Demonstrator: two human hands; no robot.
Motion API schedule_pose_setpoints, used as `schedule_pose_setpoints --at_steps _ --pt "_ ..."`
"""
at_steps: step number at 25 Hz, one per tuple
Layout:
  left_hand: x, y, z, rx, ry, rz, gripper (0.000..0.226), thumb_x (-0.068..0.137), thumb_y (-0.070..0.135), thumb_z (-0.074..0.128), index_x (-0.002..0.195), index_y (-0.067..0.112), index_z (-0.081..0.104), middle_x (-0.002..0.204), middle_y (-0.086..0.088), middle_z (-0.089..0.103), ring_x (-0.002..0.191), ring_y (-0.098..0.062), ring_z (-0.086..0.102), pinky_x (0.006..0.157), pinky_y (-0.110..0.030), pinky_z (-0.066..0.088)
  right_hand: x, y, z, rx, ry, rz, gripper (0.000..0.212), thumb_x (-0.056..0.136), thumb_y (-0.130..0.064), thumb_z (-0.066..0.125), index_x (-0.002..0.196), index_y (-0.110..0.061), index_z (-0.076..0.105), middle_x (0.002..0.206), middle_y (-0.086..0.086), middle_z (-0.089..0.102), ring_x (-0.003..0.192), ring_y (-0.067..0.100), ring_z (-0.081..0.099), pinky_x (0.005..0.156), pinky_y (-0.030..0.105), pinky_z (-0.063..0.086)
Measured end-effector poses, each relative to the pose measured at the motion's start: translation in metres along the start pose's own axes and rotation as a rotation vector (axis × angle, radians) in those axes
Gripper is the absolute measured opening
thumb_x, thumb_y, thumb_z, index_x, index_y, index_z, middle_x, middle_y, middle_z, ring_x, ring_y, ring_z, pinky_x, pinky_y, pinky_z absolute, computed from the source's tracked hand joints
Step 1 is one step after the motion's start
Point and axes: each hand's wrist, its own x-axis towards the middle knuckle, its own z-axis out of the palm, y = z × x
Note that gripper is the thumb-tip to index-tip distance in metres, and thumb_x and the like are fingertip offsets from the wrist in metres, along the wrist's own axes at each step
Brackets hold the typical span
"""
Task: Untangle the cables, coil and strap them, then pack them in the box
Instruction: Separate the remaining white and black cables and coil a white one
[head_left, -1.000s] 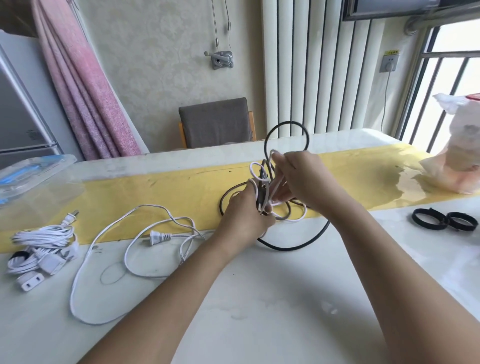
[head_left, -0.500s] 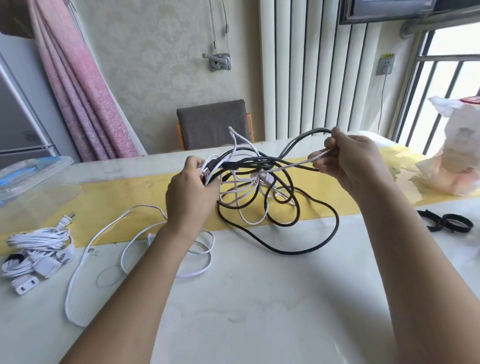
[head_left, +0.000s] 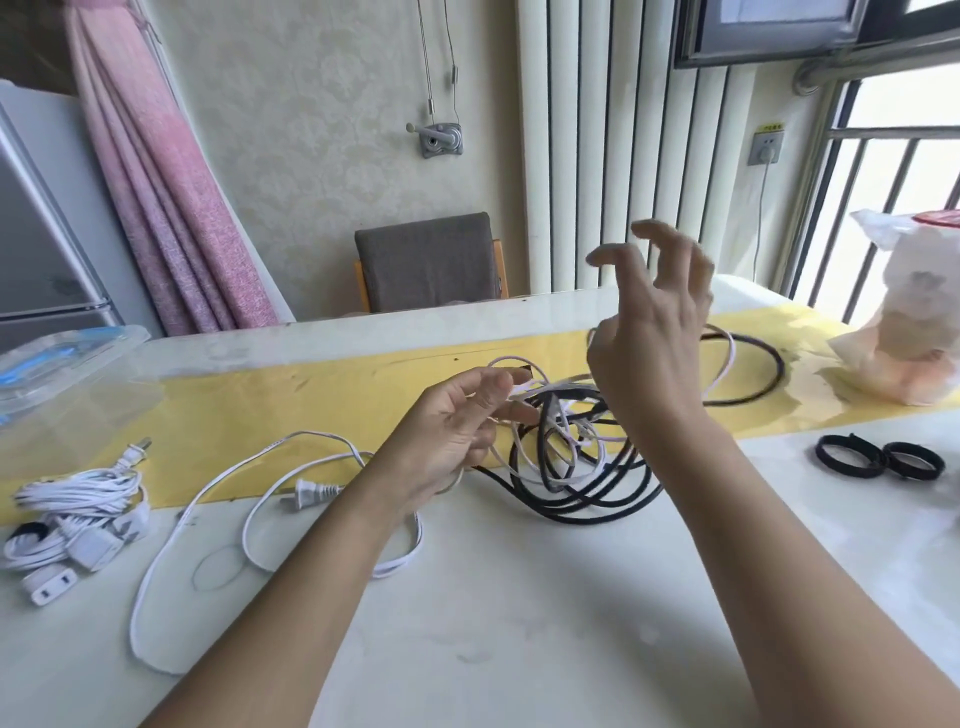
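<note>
A tangle of black cable (head_left: 597, 512) and thin white cable (head_left: 719, 374) lies on the yellow strip and the white table (head_left: 519, 623). My left hand (head_left: 452, 431) is at the tangle's left edge, thumb and fingers curled round a white strand. A long white cable with a two-pin plug (head_left: 311, 493) trails left from that hand across the table. My right hand (head_left: 654, 322) hovers above the tangle with fingers spread, holding nothing. Two black strap rings (head_left: 852, 457) lie at the right.
A coiled white cable bundle (head_left: 78, 499) sits at the table's left edge. A clear plastic box (head_left: 62, 364) stands at the far left. A white plastic bag (head_left: 914, 332) stands at the far right. A grey chair (head_left: 431, 260) is behind the table.
My right hand let go of the strands it was pulling and rose with fingers spread. The tangle dropped onto the table and spread rightwards. My left hand lowered, still holding white cable.
</note>
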Motion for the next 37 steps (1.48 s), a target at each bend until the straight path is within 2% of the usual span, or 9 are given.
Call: schedule_pose_setpoints --at_steps 4,7,14,18,21,24,28,32,37 --pt "0.0 0.007 -0.008 0.128 0.134 0.165 0.015 0.082 0.025 0.062 0.088 0.019 0.075 0.068 0.004 0.067 0.044 -0.006 0.023 0.041 -0.016 0.017 0.005 -0.012 -0.013 0.706 -0.584 0.071 0.024 0.084 0.002 0.056 0.101 -0.013 0.064 0.096 0.003 0.068 0.087 0.015 0.062 0.079 0.032 0.052" --pt "-0.004 0.016 -0.012 0.181 0.188 0.33 0.017 0.086 0.025 0.059 0.079 0.02 0.074 0.064 0.006 0.062 0.041 -0.003 0.029 0.041 -0.012 0.022 0.003 -0.011 -0.017 0.611 -1.031 0.083 0.017 0.079 -0.02 0.075 0.094 -0.016 0.067 0.082 0.0 0.07 0.065 0.005 0.062 0.059 0.019 0.049" --pt "-0.02 0.055 -0.06 -0.305 0.305 0.63 0.025 0.087 0.023 0.055 0.066 0.025 0.069 0.068 0.013 0.057 0.047 0.0 0.029 0.042 -0.011 0.021 0.002 0.032 0.009 0.061 -0.86 0.133 0.011 0.085 -0.017 0.065 0.082 -0.011 0.073 0.073 0.002 0.066 0.067 0.014 0.056 0.051 0.016 0.038" --pt "-0.028 0.059 -0.064 -0.493 0.044 0.486 0.013 0.057 0.03 0.069 0.057 0.021 0.059 0.057 0.008 0.048 0.048 -0.005 0.034 0.04 -0.014 0.029 -0.004 0.045 0.022 0.055 -0.744 0.207 0.023 0.091 -0.008 0.055 0.068 -0.007 0.057 0.056 0.003 0.043 0.061 0.024 0.039 0.045 0.015 0.03" --pt "-0.029 0.051 -0.054 -0.08 -0.177 0.18 0.019 0.06 0.03 0.068 0.048 0.018 0.06 0.048 0.002 0.047 0.041 -0.01 0.038 0.038 -0.015 0.033 0.002 0.044 0.019 0.322 -0.561 0.285 0.016 0.092 -0.011 0.059 0.084 -0.007 0.072 0.075 0.01 0.066 0.072 0.026 0.059 0.063 0.017 0.046" --pt "-0.018 0.031 -0.044 0.332 -0.118 -0.134 0.043 0.077 0.052 0.068 0.084 0.01 0.073 0.08 -0.008 0.069 0.065 -0.015 0.064 0.06 -0.02 0.053 0.0 0.014 0.007 0.735 -0.538 0.235 0.016 0.09 -0.004 0.061 0.094 -0.011 0.075 0.098 0.004 0.073 0.095 0.014 0.068 0.091 0.035 0.053" --pt "0.002 0.002 -0.037 0.676 0.171 0.136 0.081 0.054 0.062 0.079 0.124 0.039 0.044 0.123 0.02 0.046 0.113 0.009 0.044 0.088 -0.012 0.035 -0.009 -0.017 0.0 1.004 -0.887 0.183 0.03 0.084 0.012 0.047 0.076 -0.004 0.072 0.076 0.01 0.071 0.088 0.022 0.068 0.092 0.035 0.05" --pt "0.023 -0.021 -0.035 0.719 0.324 0.311 0.081 0.076 0.027 0.078 0.142 0.013 0.033 0.136 0.004 0.035 0.128 -0.008 0.034 0.103 -0.017 0.026 -0.011 -0.014 0.005 1.139 -1.058 0.455 0.014 0.093 -0.004 0.052 0.079 -0.003 0.053 0.059 0.012 0.041 0.055 0.022 0.044 0.075 0.036 0.054" --pt "0.04 -0.036 -0.022 0.603 0.305 0.045 0.017 0.089 0.028 0.064 0.075 0.018 0.063 0.062 0.007 0.048 0.063 -0.014 0.043 0.055 -0.025 0.03 -0.012 0.002 0.014 0.478 -1.032 0.388 0.015 0.079 -0.011 0.075 0.073 -0.011 0.061 0.067 0.003 0.055 0.055 0.011 0.042 0.051 0.018 0.034"
